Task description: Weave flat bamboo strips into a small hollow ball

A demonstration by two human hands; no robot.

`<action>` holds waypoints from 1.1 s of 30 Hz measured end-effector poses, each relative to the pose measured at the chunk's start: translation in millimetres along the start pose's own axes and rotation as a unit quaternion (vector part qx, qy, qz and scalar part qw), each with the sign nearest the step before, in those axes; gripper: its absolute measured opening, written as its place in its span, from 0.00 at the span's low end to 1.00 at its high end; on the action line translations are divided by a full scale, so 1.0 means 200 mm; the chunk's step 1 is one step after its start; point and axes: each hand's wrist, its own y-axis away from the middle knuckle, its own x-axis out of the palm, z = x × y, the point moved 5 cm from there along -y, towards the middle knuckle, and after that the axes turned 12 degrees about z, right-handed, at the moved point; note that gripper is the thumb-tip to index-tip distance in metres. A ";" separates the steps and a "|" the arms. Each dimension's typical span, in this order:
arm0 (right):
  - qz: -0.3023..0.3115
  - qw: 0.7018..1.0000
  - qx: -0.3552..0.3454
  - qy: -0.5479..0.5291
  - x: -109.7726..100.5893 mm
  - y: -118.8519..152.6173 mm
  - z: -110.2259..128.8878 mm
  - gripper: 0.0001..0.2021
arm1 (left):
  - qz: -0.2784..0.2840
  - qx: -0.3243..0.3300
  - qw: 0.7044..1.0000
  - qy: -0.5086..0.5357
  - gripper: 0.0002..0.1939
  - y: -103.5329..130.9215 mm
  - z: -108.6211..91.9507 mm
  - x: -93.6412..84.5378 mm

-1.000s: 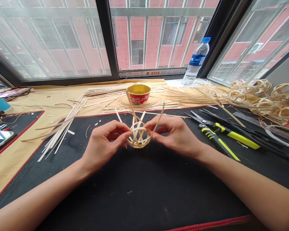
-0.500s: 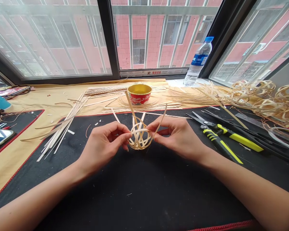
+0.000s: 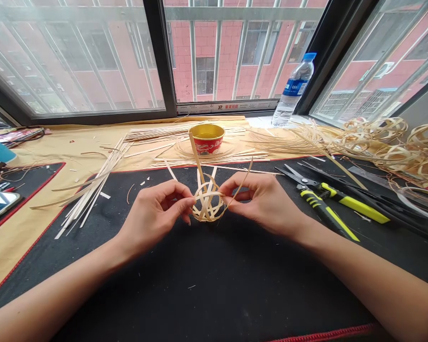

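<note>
A small open-weave ball of pale bamboo strips (image 3: 208, 204) rests on the black mat (image 3: 207, 280), with several loose strip ends standing up and out from it. My left hand (image 3: 164, 202) pinches its left side between thumb and fingers. On the other side, my right hand (image 3: 257, 197) pinches the weave at its right edge, and a thin strip end (image 3: 244, 183) rises past those fingertips. The exact strips between the fingertips are partly hidden.
Behind the ball stands a red and gold bowl (image 3: 207, 139). Loose bamboo strips (image 3: 92, 192) lie at left. Yellow-black shears (image 3: 321, 194) lie at right, near finished woven balls (image 3: 385, 142). A water bottle (image 3: 294, 90) stands by the window; a phone (image 3: 0, 206) is far left.
The upright strips have shifted slightly, and the strip end by my right hand leans further right. Both hands keep their hold in nearly the same place.
</note>
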 end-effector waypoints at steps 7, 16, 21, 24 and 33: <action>0.010 0.996 -0.065 0.059 -0.01 0.00 0.04 0.07 | -0.029 -0.009 0.998 0.051 0.08 -0.02 0.03 -0.02; 0.006 0.995 -0.025 0.096 -0.03 -0.02 -0.02 0.07 | -0.058 -0.023 0.996 0.060 0.09 -0.03 0.03 -0.04; 0.014 0.998 0.006 0.061 -0.03 -0.03 -0.06 0.06 | -0.061 -0.018 0.996 0.055 0.09 -0.03 0.03 -0.05; 0.016 0.999 0.011 0.047 -0.03 -0.03 -0.06 0.06 | -0.058 -0.019 0.997 0.057 0.08 -0.03 0.03 -0.04; 0.019 1.000 0.019 0.005 -0.03 -0.04 -0.07 0.06 | -0.046 -0.031 0.997 0.049 0.10 -0.02 0.02 -0.02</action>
